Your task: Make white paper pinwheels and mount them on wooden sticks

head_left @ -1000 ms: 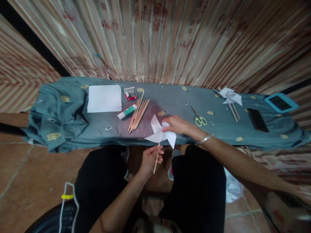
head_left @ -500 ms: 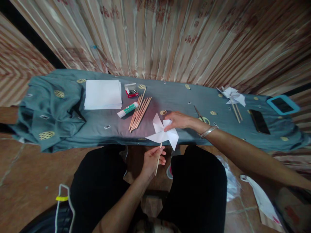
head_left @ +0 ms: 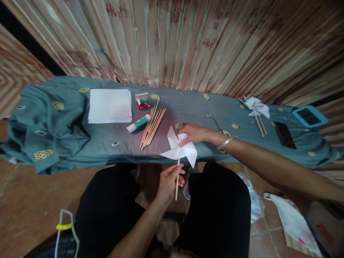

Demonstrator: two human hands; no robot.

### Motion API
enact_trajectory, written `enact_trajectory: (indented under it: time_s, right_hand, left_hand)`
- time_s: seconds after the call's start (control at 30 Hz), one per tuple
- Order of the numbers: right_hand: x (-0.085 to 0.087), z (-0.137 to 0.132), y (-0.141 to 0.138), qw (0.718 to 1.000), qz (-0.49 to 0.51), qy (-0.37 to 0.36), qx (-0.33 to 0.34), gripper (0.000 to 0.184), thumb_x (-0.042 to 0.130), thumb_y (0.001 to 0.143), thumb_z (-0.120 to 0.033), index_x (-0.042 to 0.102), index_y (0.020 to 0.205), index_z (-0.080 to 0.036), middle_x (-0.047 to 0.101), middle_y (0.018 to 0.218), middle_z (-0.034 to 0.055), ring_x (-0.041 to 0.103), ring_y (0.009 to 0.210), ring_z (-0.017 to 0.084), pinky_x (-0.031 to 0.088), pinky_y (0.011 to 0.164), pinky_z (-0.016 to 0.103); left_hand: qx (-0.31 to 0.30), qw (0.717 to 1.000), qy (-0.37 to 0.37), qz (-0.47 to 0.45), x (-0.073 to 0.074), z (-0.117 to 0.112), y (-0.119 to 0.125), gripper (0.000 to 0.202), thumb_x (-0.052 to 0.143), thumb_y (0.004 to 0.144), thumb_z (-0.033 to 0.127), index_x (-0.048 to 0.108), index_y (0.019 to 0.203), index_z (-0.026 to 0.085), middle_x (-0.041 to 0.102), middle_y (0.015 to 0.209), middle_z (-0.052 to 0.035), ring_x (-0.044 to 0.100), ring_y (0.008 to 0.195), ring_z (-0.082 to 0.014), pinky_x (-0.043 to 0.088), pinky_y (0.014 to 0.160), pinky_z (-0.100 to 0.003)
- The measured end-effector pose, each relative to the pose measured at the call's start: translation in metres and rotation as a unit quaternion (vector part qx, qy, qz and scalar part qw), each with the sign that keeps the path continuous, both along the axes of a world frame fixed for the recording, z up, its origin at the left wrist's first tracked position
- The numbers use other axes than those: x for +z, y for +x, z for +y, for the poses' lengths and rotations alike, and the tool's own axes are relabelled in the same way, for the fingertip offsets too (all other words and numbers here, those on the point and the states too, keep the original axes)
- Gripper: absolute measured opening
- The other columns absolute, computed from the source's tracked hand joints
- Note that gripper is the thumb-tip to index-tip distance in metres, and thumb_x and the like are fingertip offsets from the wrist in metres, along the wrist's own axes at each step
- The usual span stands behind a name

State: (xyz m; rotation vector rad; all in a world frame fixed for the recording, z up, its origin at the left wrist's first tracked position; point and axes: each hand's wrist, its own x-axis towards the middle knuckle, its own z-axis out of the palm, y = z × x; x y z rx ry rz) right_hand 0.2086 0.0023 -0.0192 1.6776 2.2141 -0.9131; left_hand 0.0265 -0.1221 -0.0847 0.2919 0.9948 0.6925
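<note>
A white paper pinwheel (head_left: pixel 185 151) is held over the near edge of the cloth-covered table. My left hand (head_left: pixel 170 181) is closed round its thin wooden stick (head_left: pixel 176 190), just below the paper blades. From above, my right hand (head_left: pixel 192 133) pinches the pinwheel near its centre, thumb and fingers on the paper. What lies right under the fingertips is hidden. Left of the pinwheel lies a bunch of wooden sticks (head_left: pixel 153 128). Beside them are a glue stick (head_left: pixel 138 123) and an open red and white box (head_left: pixel 143 101) with small metal pieces inside.
A stack of white paper (head_left: pixel 110 105) lies at the left of the table. Scissors (head_left: pixel 218 125) sit behind my right wrist. Farther right are finished-looking pinwheels (head_left: pixel 256 105), a black phone (head_left: pixel 285 134) and a blue-framed device (head_left: pixel 310 116). Bunched cloth (head_left: pixel 57 125) covers the left end.
The stick has swung from slanting to nearly upright, its lower end shifting right. Both hands keep their hold on the pinwheel. The camera view has shifted slightly.
</note>
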Motion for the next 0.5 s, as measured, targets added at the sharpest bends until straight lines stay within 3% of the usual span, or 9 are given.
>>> enact_trajectory:
  time_s: [0.27,0.5]
  right_hand:
    - [0.0051,0.0009,0.0033,0.999,0.026,-0.04,0.001,0.031,0.075,0.072,-0.041,0.069,0.085,-0.014,0.068,0.078,0.001,0.056,0.068,0.014,0.034,0.058,0.023]
    - [0.0068,0.0042,-0.0023,0.999,-0.007,-0.027,0.018,0.027,0.075,0.072,-0.04,0.067,0.078,-0.014,0.063,0.069,-0.0002,0.053,0.063,0.014,0.031,0.057,0.024]
  left_hand:
    - [-0.002,1.0,-0.008,-0.004,0.0,0.0006,0.0022,0.048,0.087,0.048,0.04,0.072,0.083,0.01,0.066,0.062,0.0005,0.051,0.033,-0.0052,0.037,0.032,-0.017]
    - [0.002,1.0,-0.021,-0.008,0.0002,-0.0003,0.0018,0.049,0.088,0.048,0.037,0.07,0.084,0.009,0.066,0.063,-0.0006,0.051,0.035,-0.0064,0.036,0.033,-0.018]
